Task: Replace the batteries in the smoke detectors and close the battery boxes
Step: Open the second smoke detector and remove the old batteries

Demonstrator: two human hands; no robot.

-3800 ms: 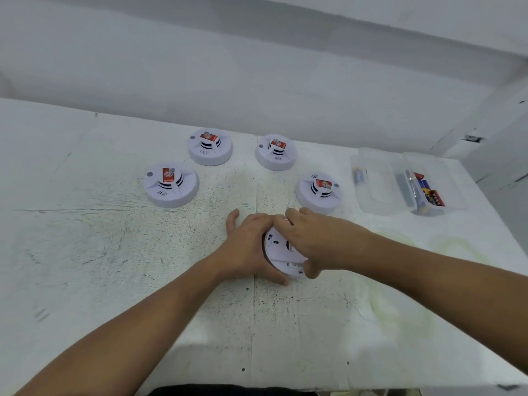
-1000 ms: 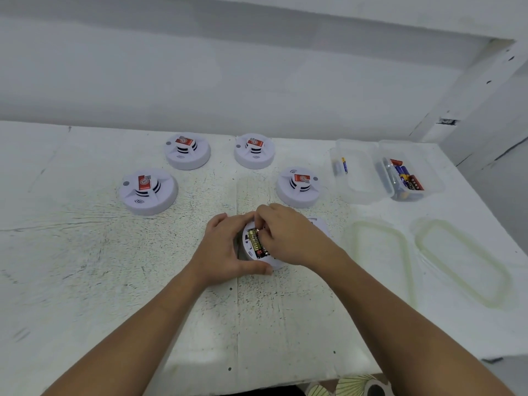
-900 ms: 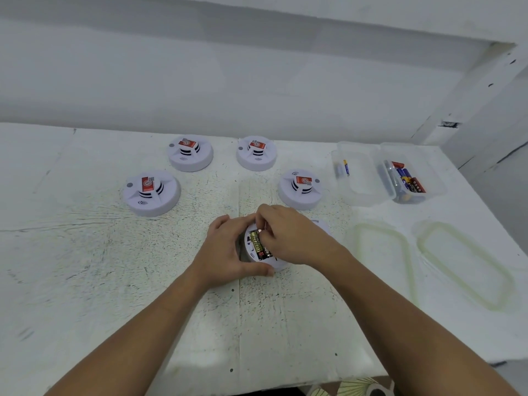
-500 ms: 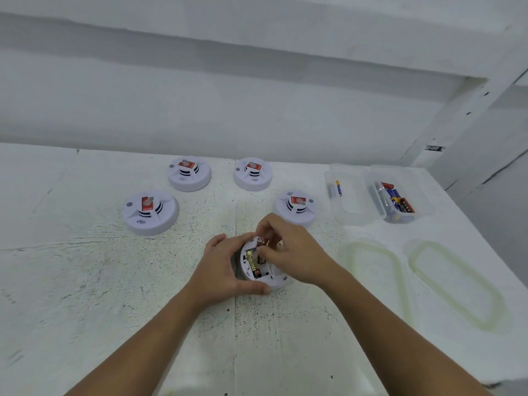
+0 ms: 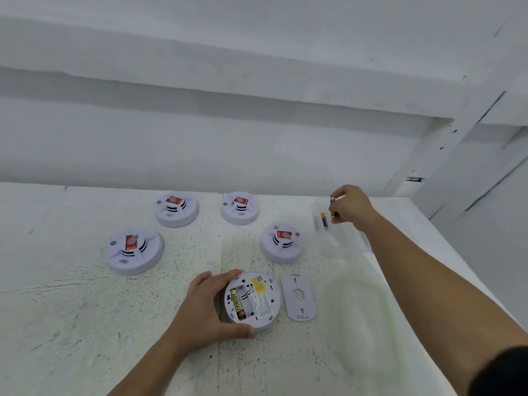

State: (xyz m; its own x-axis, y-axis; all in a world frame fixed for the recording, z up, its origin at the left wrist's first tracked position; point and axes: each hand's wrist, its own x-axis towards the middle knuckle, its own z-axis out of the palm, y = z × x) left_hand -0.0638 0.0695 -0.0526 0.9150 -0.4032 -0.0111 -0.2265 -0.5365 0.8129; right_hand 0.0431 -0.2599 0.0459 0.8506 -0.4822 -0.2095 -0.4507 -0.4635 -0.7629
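Left hand (image 5: 205,307) grips the upturned smoke detector (image 5: 253,300) at near centre, an Eveready battery (image 5: 237,301) sitting in its open bay. Right hand (image 5: 350,207) pinches a loose battery (image 5: 338,198) over the clear box (image 5: 343,238) far right. Mid-swap, I'd say. Next, drop it, fetch fresh cells, then refit the cover (image 5: 298,297).

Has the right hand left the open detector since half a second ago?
Yes. The right hand has gone from the open detector, away and rightward, to above the clear box, pinching a battery.
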